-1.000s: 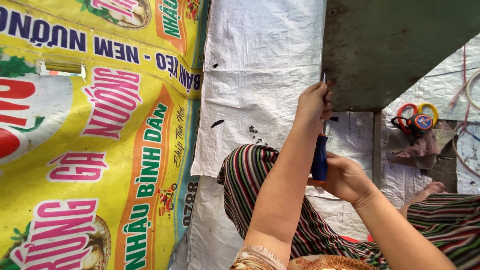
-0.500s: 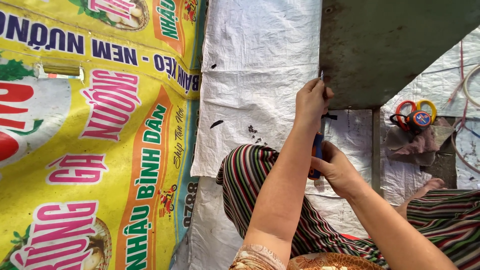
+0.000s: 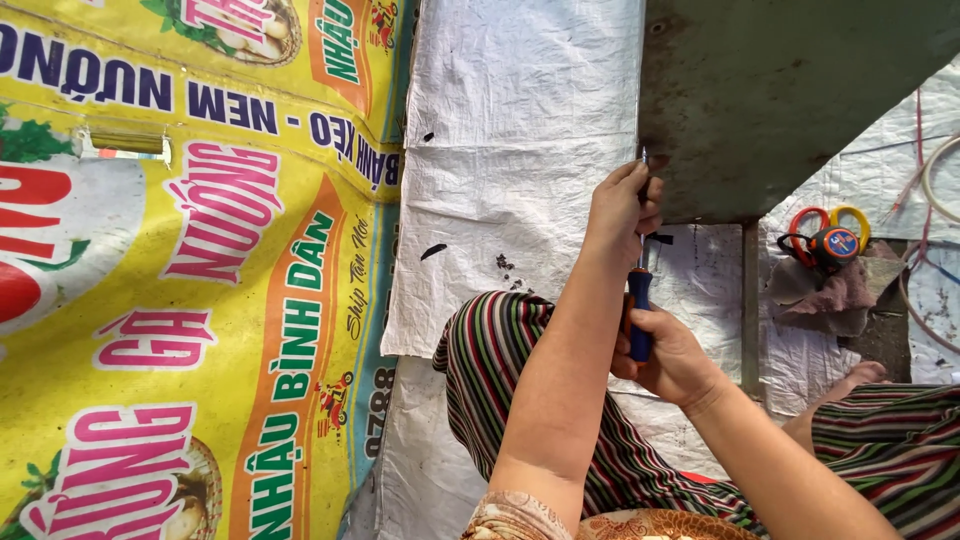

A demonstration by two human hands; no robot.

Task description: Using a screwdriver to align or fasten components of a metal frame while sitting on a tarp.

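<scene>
My left hand (image 3: 622, 208) is raised with its fingers pinched around the thin metal shaft of a screwdriver, right at the lower edge of a grey-green metal panel (image 3: 790, 90). My right hand (image 3: 668, 352) grips the screwdriver's blue handle (image 3: 640, 310) lower down. The tool stands roughly upright, with its tip at the panel's edge. My striped-trousered knee (image 3: 500, 350) lies beneath both arms.
A white woven plastic sheet (image 3: 510, 150) covers the ground, with a large yellow printed banner (image 3: 190, 280) to the left. At the right lie scissors with red and yellow handles (image 3: 828, 218), a small tape measure (image 3: 836, 244), a crumpled cloth (image 3: 830, 295) and loose wires (image 3: 925, 190).
Both hands stay on the screwdriver at the panel's edge. My right hand has shifted slightly on the blue handle, and the view has drifted a little.
</scene>
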